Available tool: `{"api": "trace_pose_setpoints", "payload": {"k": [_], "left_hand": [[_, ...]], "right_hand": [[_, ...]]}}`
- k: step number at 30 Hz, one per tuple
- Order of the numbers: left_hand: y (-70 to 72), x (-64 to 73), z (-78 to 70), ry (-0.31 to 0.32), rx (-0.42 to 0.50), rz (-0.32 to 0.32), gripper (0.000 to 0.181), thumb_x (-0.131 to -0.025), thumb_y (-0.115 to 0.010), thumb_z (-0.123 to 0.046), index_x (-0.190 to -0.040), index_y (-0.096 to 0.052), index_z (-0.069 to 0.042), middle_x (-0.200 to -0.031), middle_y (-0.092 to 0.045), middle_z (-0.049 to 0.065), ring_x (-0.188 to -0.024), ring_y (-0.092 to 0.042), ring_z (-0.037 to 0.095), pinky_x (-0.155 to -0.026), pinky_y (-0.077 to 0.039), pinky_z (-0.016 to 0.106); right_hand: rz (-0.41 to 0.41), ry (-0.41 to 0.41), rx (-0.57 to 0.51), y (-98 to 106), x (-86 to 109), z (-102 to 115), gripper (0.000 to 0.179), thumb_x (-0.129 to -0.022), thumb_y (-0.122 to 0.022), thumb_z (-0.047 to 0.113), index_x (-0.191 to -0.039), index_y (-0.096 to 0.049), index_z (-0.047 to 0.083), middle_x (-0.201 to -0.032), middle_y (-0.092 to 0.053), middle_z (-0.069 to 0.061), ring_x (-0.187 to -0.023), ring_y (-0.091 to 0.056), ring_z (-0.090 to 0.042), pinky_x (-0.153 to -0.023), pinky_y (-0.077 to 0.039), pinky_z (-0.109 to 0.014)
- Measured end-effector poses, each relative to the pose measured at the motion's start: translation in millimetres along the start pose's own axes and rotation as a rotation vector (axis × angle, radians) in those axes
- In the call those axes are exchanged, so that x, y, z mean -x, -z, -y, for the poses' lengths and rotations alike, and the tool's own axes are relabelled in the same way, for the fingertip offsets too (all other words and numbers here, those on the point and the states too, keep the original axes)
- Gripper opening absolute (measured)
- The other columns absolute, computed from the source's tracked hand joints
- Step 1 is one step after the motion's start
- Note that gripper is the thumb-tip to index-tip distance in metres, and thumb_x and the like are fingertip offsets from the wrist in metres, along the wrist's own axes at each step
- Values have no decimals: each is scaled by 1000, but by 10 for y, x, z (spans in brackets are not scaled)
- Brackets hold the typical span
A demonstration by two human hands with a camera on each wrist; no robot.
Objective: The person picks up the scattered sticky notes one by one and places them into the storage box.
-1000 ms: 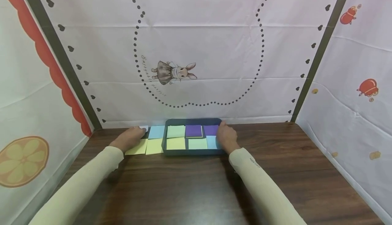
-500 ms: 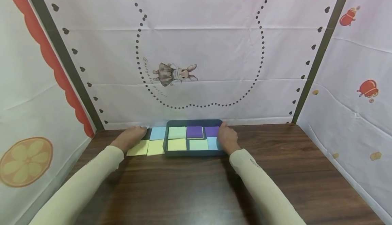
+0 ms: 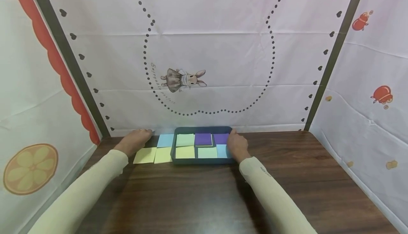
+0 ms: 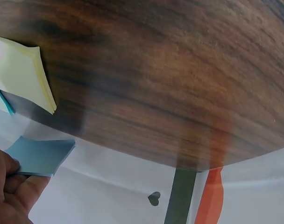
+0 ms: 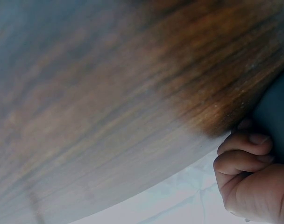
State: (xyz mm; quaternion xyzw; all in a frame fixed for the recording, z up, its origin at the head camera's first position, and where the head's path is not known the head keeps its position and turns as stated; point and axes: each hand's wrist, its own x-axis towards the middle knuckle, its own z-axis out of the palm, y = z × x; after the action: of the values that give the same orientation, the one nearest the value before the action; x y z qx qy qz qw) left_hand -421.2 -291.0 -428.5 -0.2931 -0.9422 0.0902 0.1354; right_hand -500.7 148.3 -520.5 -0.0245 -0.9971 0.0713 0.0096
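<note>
My left hand pinches a blue sticky note pad between thumb and fingers, held up off the table beside the white cloth. In the head view that pad is mostly hidden by the hand. My right hand grips the right end of a dark tray, fingers curled on its wall. Inside the tray lie two rows of pads: green, purple, yellow and light blue. Left of the tray are two yellow pads and a blue pad.
A dark wood-grain table stretches toward me. White printed cloth rises along the table's back edge, right behind the tray and my left hand. More cloth walls stand at both sides.
My left hand has shifted slightly up and away from the left yellow pad, which now shows more fully. The right hand keeps its grip on the tray. The head view has tilted slightly.
</note>
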Motion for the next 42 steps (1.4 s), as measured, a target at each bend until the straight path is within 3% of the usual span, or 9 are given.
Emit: {"api": "trace_pose_setpoints", "payload": {"k": [6, 16, 26, 31, 42], "left_hand": [[19, -26, -11, -27, -10, -45, 30, -87, -87, 15, -112, -73, 7, -91, -77, 17, -76, -76, 25, -70, -65, 37], [239, -240, -182, 72, 68, 69, 16, -94, -79, 13, -106, -75, 3, -95, -78, 17, -80, -76, 26, -78, -67, 41], [419, -416, -407, 58, 87, 107, 14, -100, -74, 9, -105, -79, -2, -92, -78, 9, -73, -68, 16, -72, -64, 35], [499, -493, -510, 25, 106, 79, 16, -99, -73, 12, -103, -76, -4, -92, -75, 8, -73, -65, 17, -71, -61, 36], [557, -665, -749, -50, 43, 0, 11, -103, -73, 6, -108, -78, -2, -96, -79, 12, -78, -75, 24, -75, -66, 38]], "right_hand": [[13, -20, -25, 113, 123, 48, 35, -115, -47, 16, -143, -52, -5, -98, -78, -20, -84, -80, -35, -72, -68, -51], [13, -18, -39, 56, 92, 29, 31, -116, -47, 18, -139, -53, -3, -100, -79, -20, -87, -80, -35, -72, -67, -50], [0, -26, -24, 57, 91, 46, 31, -115, -48, 17, -138, -54, -3, -103, -80, -21, -89, -81, -36, -72, -67, -51], [-13, -26, -22, 79, 104, 58, 30, -115, -47, 17, -136, -54, -3, -101, -79, -22, -89, -81, -37, -72, -68, -52], [-57, 10, -2, 42, 77, 35, 24, -115, -48, 18, -125, -54, -2, -91, -76, -19, -80, -79, -34, -62, -64, -49]]}}
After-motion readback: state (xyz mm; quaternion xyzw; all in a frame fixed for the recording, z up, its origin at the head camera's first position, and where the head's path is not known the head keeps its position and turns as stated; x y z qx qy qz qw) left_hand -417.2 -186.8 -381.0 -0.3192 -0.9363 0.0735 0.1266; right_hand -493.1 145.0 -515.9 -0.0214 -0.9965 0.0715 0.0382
